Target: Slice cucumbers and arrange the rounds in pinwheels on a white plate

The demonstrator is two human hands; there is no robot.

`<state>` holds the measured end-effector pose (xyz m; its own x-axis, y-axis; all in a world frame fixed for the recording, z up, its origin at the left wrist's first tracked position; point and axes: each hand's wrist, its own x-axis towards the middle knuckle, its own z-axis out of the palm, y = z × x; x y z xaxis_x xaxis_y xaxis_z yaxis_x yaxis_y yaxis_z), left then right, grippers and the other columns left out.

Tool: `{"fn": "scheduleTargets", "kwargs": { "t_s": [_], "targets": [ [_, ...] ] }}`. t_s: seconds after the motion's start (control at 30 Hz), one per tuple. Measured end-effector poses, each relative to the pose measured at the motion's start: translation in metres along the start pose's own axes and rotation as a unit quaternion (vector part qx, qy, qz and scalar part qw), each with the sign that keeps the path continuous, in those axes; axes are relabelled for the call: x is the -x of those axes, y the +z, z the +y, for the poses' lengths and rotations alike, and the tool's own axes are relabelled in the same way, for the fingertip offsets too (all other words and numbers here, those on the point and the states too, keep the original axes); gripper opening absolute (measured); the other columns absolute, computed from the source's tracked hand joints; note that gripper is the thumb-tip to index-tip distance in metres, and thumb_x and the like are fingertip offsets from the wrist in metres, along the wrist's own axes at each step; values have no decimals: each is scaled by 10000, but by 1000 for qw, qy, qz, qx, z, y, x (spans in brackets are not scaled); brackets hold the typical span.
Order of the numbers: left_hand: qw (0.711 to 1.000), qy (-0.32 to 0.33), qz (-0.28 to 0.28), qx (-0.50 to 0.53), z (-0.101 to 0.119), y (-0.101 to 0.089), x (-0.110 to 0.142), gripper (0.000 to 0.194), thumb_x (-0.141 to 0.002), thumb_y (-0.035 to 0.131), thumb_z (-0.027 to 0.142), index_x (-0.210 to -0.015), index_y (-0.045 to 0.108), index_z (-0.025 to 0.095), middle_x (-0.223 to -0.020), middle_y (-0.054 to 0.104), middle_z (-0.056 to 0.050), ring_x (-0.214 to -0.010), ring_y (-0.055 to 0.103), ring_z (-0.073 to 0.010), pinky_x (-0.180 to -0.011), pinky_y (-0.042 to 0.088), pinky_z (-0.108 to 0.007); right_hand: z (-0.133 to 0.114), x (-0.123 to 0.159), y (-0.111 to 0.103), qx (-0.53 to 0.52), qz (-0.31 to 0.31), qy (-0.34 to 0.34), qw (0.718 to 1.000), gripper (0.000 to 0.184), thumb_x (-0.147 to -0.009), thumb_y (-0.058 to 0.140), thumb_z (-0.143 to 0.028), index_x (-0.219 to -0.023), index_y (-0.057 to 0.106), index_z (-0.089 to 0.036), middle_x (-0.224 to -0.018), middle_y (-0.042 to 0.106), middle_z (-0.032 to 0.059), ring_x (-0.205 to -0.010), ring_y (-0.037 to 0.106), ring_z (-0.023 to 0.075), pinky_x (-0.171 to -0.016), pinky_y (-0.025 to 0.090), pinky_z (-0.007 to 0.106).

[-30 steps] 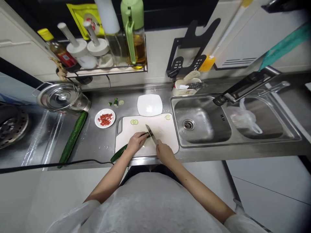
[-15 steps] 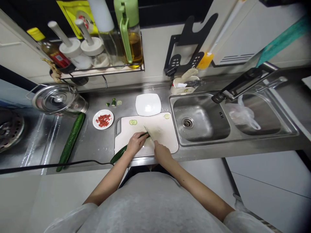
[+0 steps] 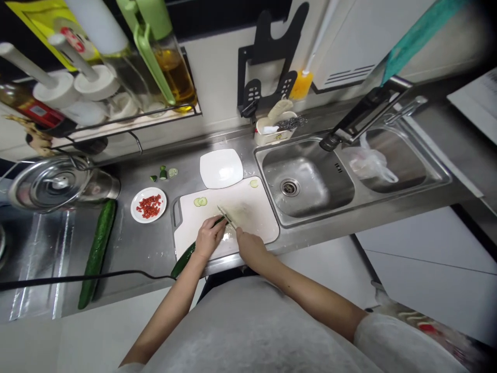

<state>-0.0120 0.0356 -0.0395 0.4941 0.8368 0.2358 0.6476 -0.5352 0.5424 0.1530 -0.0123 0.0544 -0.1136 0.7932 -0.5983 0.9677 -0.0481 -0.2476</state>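
Note:
On a white cutting board (image 3: pixel 248 207) lies a dark green cucumber (image 3: pixel 183 260), its near end sticking out past the left edge. My left hand (image 3: pixel 209 237) is closed over the cucumber close to its cut end. In my right hand (image 3: pixel 250 248) I grip a knife (image 3: pixel 227 216) by the handle, the blade slanting up and left against the cucumber's end. Pale cucumber slices (image 3: pixel 200 201) rest at the board's upper left, and another slice (image 3: pixel 253 183) lies at its upper right corner.
A white plate (image 3: pixel 221 168) stands behind the board. To the left are a small plate of chopped red pieces (image 3: pixel 149 205), a whole cucumber (image 3: pixel 97 248) and a steel pot (image 3: pixel 58 184). The sink (image 3: pixel 310 181) adjoins the right. A black cable (image 3: pixel 116 274) crosses the front left.
The view has shifted and tilted, so the counter things sit farther left. Both hands stay at the cucumber, with the knife still at its cut end.

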Motion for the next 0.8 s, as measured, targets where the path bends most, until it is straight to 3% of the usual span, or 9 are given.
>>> {"fn": "scheduleTargets", "kwargs": {
  "t_s": [0.8],
  "targets": [
    [1000,12,-6,-6,1,0,0,255,-908,497,238,-1105,659,236,-1146,637,-79,-1064,578,-201,-936,503,-372,3,-4,1,-21,-17,3,1000,269,-892,395,-55,-1141,487,-103,-931,697,168,-958,678,236,-760,509,299]
  ]
}}
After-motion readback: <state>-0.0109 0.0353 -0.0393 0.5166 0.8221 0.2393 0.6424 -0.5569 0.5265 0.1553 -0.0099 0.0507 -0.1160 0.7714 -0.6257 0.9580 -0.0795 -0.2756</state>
